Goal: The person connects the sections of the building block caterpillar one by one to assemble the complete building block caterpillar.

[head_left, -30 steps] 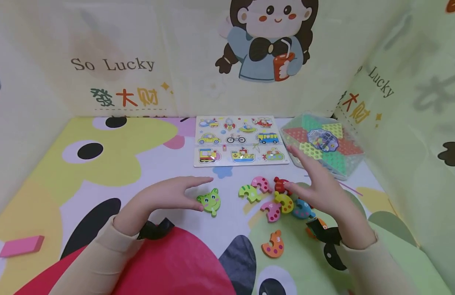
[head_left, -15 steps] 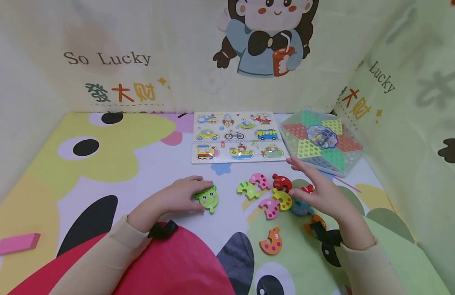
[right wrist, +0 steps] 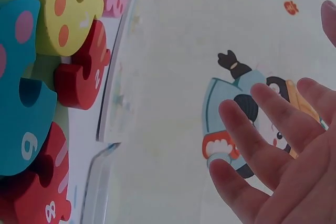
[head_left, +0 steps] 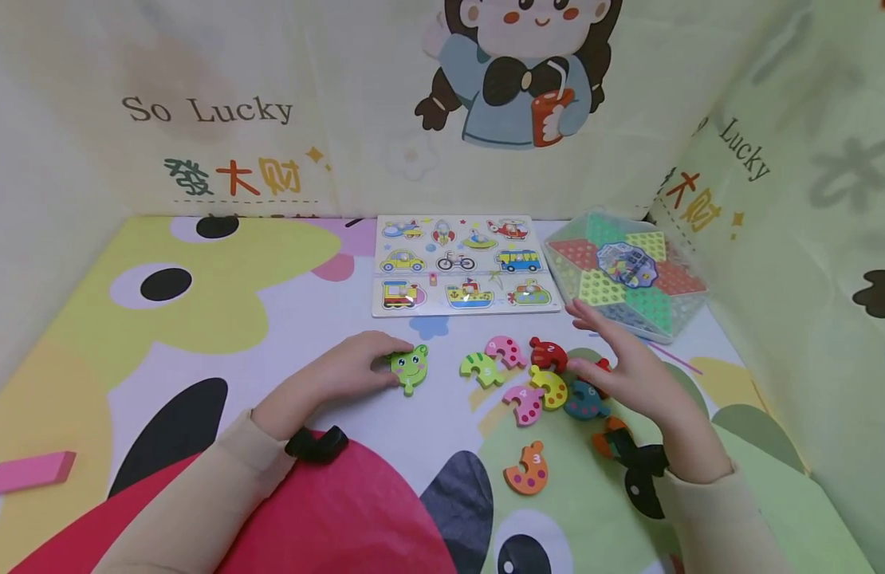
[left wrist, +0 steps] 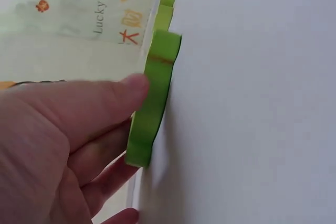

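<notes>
Frog-faced green piece (head_left: 411, 367) at the left hand (head_left: 342, 371), on or just above the white cloth (head_left: 442, 414), left of the numbered pieces (head_left: 549, 389) and nearer than the puzzle board (head_left: 466, 273). Apparently pinched along its left edge by the left hand: thumb (left wrist: 131, 92) against the thick side rim (left wrist: 157, 100), other fingers (left wrist: 107, 182) bent behind. Cannot tell from either view about full contact with the cloth.

Probably painted wood; if so, light, stiff and hard to dent, with a smooth finish likely to slide easily across cloth and a little under dry skin. Best held by 2 opposite stretches of rim, thumb on 1 side and index finger on the other, across the widest part of the face. Better not to pull by the ear (head_left: 422, 350) or bottom stub (head_left: 409, 390) alone: small, rounded, perhaps weakest.

Right hand (head_left: 639, 381) spread, holding nothing, near red piece 2 (head_left: 548, 355) and blue piece 6 (head_left: 584, 402).
</notes>
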Demonstrator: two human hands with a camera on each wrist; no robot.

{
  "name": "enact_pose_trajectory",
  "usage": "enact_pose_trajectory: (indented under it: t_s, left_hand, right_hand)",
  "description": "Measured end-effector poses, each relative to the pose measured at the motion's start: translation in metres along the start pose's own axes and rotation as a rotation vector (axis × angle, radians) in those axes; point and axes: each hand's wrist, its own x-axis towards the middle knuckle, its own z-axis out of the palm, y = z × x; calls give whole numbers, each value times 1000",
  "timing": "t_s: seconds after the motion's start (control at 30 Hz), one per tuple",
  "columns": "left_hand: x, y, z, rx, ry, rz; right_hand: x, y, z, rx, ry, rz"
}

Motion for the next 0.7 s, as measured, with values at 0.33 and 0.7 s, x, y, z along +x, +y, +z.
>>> enact_pose_trajectory:
  t_s: [0.33,0.7]
  left_hand:
    - [11,-10,0,-79,46,33]
    - [17,-13,3,-76,109,41]
  right_hand:
    - [-1,7,-5,-6,20,-8]
    - [-2,8,-10,4,6,39]
